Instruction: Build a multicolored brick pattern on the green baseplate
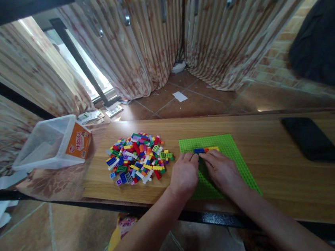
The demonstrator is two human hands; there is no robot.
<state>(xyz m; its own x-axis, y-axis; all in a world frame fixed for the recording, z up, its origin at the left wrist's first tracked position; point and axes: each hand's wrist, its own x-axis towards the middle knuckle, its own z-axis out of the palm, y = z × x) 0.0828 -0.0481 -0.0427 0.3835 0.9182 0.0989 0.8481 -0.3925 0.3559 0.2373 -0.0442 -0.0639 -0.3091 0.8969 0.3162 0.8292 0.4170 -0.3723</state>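
Two bare hands at a baseplate; clock directions are read from the baseplate's centre, with twelve pointing away from me. My left hand [184, 173] and my right hand [221, 169] come in over the green baseplate [229, 143], fingers curled and the fingertips of both nearly meeting. They stand close by the blue end of a brick row [207, 150], which lies near twelve o'clock on the studs and runs from blue through orange to yellow. Whether either hand pinches a brick I cannot tell, since my own fingers hide the contact. At nine o'clock on the wooden table [264, 139], a pile of mixed bricks [141, 156]; farther out, between nine and ten, a translucent box [43, 142] with an orange label [78, 141]; at three, a flat black device [312, 138]
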